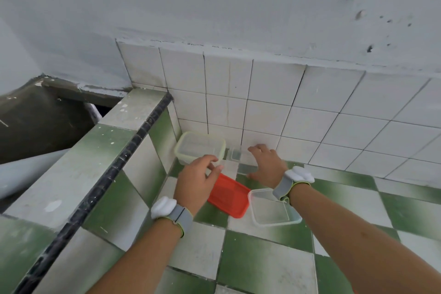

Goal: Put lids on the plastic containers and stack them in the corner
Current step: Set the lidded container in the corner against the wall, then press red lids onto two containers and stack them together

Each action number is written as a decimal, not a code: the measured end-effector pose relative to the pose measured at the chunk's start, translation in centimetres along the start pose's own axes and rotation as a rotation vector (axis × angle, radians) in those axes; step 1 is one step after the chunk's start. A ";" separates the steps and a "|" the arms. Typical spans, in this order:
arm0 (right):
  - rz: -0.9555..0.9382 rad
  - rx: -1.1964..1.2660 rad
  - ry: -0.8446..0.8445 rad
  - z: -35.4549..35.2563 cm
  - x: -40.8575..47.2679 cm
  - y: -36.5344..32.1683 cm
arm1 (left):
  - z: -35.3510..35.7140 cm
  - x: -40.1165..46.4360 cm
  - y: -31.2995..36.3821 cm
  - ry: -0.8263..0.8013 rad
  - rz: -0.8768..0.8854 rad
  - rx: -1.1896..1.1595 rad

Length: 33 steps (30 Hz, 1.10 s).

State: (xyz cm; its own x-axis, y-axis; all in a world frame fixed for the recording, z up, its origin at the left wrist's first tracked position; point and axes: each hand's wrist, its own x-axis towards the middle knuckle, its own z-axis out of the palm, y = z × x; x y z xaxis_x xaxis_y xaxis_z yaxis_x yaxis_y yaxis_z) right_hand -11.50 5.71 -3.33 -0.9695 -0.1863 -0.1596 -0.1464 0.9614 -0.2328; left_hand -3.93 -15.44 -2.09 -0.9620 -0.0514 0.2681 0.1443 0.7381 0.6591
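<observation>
A clear container with a pale yellow rim (200, 148) stands in the corner against the white tiled wall. Right of it sits a small clear container (235, 154), with a flat clear lid (247, 168) lying in front of it. A red lid (229, 196) lies flat on the counter, and a clear open container (272, 210) rests beside it on the right. My left hand (198, 181) hovers over the red lid's far end, fingers apart, near the yellow-rimmed container. My right hand (267, 164) is spread above the clear lid and holds nothing.
The counter (262, 258) has green and white checked tiles. A raised tiled ledge with a black edge strip (114, 162) borders it on the left. The white tiled wall (310, 114) closes the back. Both wrists wear grey bands with white pods.
</observation>
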 end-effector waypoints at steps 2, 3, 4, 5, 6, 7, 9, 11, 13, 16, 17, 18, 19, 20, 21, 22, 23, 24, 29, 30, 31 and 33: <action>0.002 0.038 0.016 0.2 -0.2 0.4 | 0.3 0.1 0.2 -0.077 0.029 0.041; 0.006 0.070 0.022 0.4 -0.4 0.6 | 0.5 -0.1 0.2 -0.113 0.047 0.057; 0.017 0.105 0.032 0.4 -0.9 0.9 | 0.6 -0.3 0.3 -0.147 0.069 0.067; 0.019 0.137 0.038 0.4 -0.9 0.9 | 0.6 -0.4 0.0 -0.177 0.080 0.069; 0.023 0.180 0.050 0.2 -1.4 1.0 | 0.5 -0.6 -0.1 -0.216 0.092 0.066; 0.017 0.241 0.071 -0.5 -1.9 1.1 | 0.4 -0.6 0.0 -0.251 0.110 0.065; -0.028 0.408 0.120 -2.7 -2.9 1.2 | 0.1 -0.4 0.4 -0.269 0.152 0.063; -0.065 0.582 0.119 -5.6 -4.9 1.6 | -0.8 -0.1 1.9 -0.260 0.185 -0.020; -0.055 0.836 0.023 -8.2 -6.7 1.8 | -1.7 0.4 3.3 -0.237 0.223 -0.119; 0.014 1.238 -0.114 -10.0 -10.7 3.2 | -2.5 -0.7 6.2 -0.218 0.286 -0.209; 0.047 1.316 -0.145 -10.1 -11.4 3.7 | -2.5 -0.8 6.9 -0.207 0.294 -0.238; 0.093 1.363 -0.174 -10.1 -12.6 4.1 | -2.3 -1.4 7.8 -0.212 0.295 -0.274; 0.148 1.388 -0.189 -9.7 -14.2 4.7 | -1.9 -2.4 8.8 -0.235 0.275 -0.322; 0.201 1.396 -0.199 -9.3 -14.9 5.0 | -1.6 -2.8 9.3 -0.259 0.222 -0.378; 0.263 1.402 -0.186 -8.6 -15.9 5.3 | -0.9 -3.7 9.7 -0.296 0.143 -0.461; 0.330 1.405 -0.156 -7.7 -17.3 5.6 | -0.1 -4.7 10.1 -0.340 0.046 -0.564; 0.394 1.409 -0.119 -7.0 -18.4 5.7 | 0.6 -5.8 10.1 -0.381 -0.049 -0.655; 0.460 1.418 -0.077 -6.0 -19.9 5.9 | 1.5 -7.1 10.1 -0.418 -0.137 -0.710; 0.541 1.418 -0.035 -1.7 -25.4 6.1 | 3.6 -12.6 8.8 -0.495 -0.357 -0.764; 0.532 1.384 -0.046 -0.9 -26.0 6.3 | 3.9 -13.3 8.3 -0.505 -0.369 -0.728; 0.523 1.353 -0.055 -0.1 -26.5 6.4 | 4.2 -13.9 7.9 -0.511 -0.372 -0.688; 0.514 1.305 -0.073 1.1 -26.9 6.8 | 4.7 -14.8 7.1 -0.513 -0.362 -0.613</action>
State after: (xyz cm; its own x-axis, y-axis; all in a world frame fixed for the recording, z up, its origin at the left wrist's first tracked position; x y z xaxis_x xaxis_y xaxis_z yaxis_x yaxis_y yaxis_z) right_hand 13.82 17.02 -1.67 -0.8399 0.0758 -0.5374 0.5416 0.0535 -0.8389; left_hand 10.25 -6.28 -4.71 -0.9373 0.2047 -0.2822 -0.2324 0.2363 0.9435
